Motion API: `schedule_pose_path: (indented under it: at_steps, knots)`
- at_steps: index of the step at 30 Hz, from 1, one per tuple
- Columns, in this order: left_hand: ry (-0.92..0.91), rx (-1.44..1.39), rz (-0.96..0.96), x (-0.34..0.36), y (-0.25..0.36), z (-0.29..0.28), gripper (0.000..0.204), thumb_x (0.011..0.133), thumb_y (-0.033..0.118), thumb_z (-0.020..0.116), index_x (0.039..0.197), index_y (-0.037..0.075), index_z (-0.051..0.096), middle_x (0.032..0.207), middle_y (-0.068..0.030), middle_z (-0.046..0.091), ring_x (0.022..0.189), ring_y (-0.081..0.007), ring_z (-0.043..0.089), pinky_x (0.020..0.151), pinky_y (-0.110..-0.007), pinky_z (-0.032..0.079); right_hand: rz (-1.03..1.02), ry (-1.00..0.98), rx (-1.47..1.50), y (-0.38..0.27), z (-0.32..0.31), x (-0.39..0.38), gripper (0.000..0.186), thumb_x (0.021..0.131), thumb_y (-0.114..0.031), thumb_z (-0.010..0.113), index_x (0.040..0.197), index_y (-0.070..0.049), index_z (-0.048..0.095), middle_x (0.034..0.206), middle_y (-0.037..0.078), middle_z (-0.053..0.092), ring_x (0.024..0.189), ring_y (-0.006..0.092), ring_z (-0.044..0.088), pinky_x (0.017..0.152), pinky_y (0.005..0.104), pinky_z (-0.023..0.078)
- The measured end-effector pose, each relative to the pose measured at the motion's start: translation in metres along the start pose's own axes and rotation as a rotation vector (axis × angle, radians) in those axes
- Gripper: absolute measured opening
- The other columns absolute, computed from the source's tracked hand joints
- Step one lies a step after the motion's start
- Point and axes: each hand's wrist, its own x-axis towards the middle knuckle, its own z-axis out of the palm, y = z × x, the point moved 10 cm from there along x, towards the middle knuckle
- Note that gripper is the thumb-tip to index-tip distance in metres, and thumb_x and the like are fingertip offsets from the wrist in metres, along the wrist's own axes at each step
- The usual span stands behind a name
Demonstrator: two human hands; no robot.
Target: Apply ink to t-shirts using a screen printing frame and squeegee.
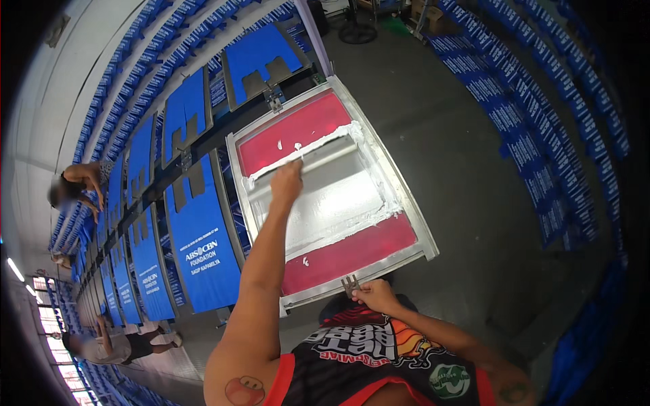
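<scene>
A screen-printing frame (428, 240) with red bands top and bottom and white ink on its pale middle lies in front of me. My left hand (288, 179) is closed on a long metal squeegee (330, 149), which lies across the frame along the far ridge of white ink. My right hand (372, 296) grips a small metal fitting (350, 284) at the frame's near edge, its fingers closed.
Blue printed panels (189, 230) on boards line the left. One person (88, 183) bends over them at the upper left, another (101, 345) stands at the lower left. Rows of blue pieces (514, 115) lie along the right beside a dark floor (453, 169).
</scene>
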Motion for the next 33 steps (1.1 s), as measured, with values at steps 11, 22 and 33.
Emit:
schedule_pose_path:
  at_steps: [11,22,33]
  knots:
    - [-0.388,-0.340,-0.386,-0.037,-0.077,-0.073,0.051,0.078,0.035,0.071,0.114,0.000,0.059,0.097,-0.0254,0.066,0.091,-0.0338,0.066,0.081,-0.041,0.051,-0.178,0.299,-0.203,-0.117,-0.129,-0.004,0.040,0.085,-0.044,0.063,0.086,-0.005,0.072,0.068,0.012,0.066,0.061,0.0225,0.062,0.064,0.0358,0.049]
    - [-0.045,-1.307,-1.006,-0.149,-0.128,-0.030,0.040,0.083,0.016,0.067,0.116,-0.005,0.056,0.099,-0.0149,0.066,0.084,-0.0259,0.066,0.075,-0.038,0.054,-0.020,0.605,-0.092,-0.063,-0.249,0.043,0.057,0.089,-0.052,0.055,0.101,0.002,0.067,0.088,0.023,0.068,0.087,0.0317,0.067,0.078,0.0381,0.048]
    - [-0.007,-1.379,-0.745,0.051,0.171,-0.003,0.043,0.078,0.018,0.074,0.111,-0.004,0.058,0.094,-0.0112,0.067,0.077,-0.0186,0.066,0.070,-0.031,0.053,-0.233,0.729,0.062,-0.075,-0.588,-0.032,0.049,0.094,-0.042,0.055,0.100,0.005,0.067,0.086,0.011,0.068,0.081,0.0137,0.058,0.073,0.0311,0.047]
